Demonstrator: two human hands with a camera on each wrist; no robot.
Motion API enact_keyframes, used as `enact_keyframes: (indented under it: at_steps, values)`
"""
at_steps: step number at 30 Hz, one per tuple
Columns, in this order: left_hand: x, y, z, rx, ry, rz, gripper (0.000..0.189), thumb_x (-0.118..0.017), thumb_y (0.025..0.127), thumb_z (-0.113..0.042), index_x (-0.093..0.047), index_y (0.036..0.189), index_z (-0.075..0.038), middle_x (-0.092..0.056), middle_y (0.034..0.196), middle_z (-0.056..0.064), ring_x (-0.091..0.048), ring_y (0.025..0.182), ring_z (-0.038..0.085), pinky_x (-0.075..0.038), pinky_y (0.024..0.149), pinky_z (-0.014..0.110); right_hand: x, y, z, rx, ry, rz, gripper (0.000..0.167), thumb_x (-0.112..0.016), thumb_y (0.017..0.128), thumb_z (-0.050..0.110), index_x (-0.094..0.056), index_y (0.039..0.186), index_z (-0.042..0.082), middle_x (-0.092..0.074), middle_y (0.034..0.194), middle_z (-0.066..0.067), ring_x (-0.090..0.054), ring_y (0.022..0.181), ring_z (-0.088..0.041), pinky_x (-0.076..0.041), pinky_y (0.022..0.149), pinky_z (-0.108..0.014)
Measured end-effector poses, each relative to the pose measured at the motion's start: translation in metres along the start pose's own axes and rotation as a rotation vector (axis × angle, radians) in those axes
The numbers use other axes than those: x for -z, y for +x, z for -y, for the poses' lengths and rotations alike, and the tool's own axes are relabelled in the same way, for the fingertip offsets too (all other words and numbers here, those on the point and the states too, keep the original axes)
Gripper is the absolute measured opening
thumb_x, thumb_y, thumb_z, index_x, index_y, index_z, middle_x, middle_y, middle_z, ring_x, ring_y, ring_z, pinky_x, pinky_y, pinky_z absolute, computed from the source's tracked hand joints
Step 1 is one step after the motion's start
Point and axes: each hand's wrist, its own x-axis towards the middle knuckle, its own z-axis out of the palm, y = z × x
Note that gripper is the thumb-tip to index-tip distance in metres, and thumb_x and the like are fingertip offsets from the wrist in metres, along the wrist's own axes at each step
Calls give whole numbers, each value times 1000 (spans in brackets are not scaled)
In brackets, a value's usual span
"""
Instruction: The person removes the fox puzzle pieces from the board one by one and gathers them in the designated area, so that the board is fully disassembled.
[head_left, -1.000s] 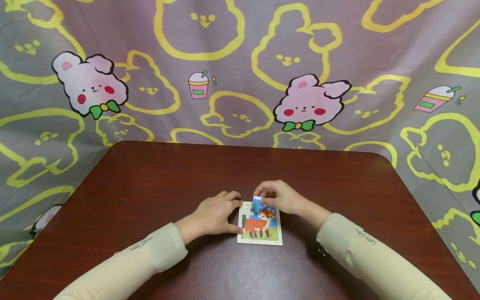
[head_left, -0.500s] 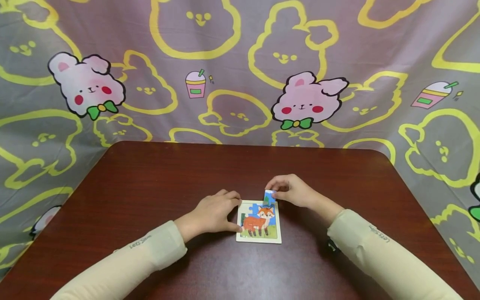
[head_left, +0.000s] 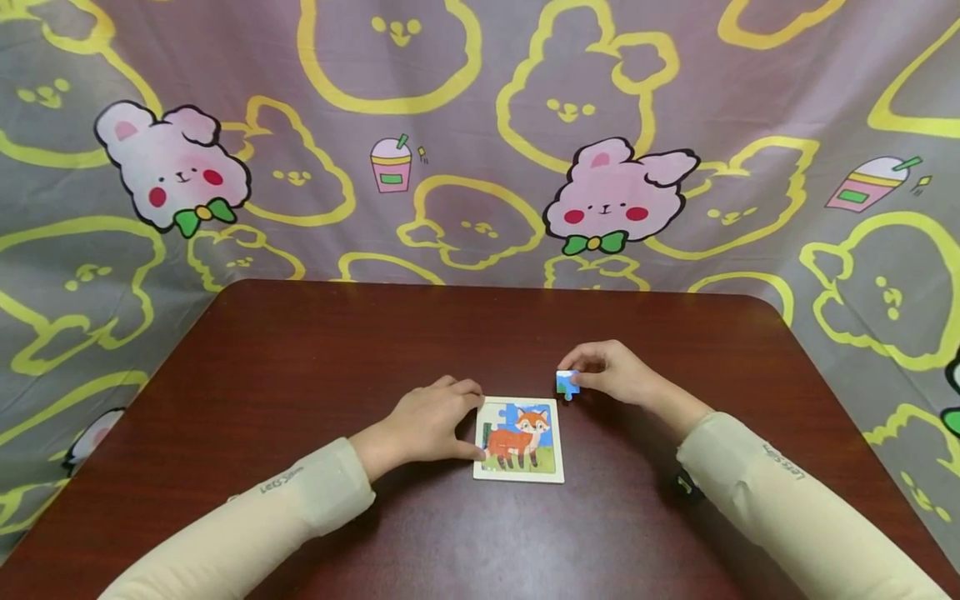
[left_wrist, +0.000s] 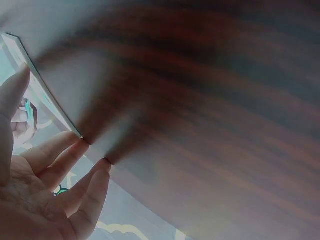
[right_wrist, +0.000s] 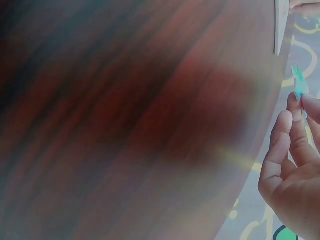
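Note:
A square fox jigsaw puzzle [head_left: 519, 446] in a pale frame lies on the dark wooden table, with a bare gap at its upper left. My left hand [head_left: 431, 422] rests at the frame's left side; its thumb touches the lower left edge and its fingertips meet the upper left corner. In the left wrist view its fingers [left_wrist: 65, 157] look fairly straight, with the tips on the table and frame edge. My right hand [head_left: 618, 372] pinches a blue and green puzzle piece [head_left: 567, 383] between thumb and fingers, above the table, beyond the frame's upper right corner.
The reddish-brown table [head_left: 360, 342] has rounded far corners. Behind and beside it hangs a grey-pink curtain [head_left: 465, 125] printed with yellow outlines and rabbit faces.
My right hand has moved right and away from the puzzle with the piece, which was over the frame's upper part before. My left hand has stayed at the frame's left edge.

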Motion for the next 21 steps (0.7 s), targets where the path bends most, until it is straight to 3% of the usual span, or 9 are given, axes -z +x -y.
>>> enact_keyframes:
  at_steps: [21]
  values:
    - [1, -1, -1, 5, 9, 7, 72, -78, 76, -58, -65, 131, -13, -59, 136, 1, -56, 120, 22, -56, 83, 41, 8, -4, -11, -49, -59, -13, 14, -67, 89, -2, -71, 103, -2, -69, 83, -12, -52, 70, -12, -43, 60, -24]
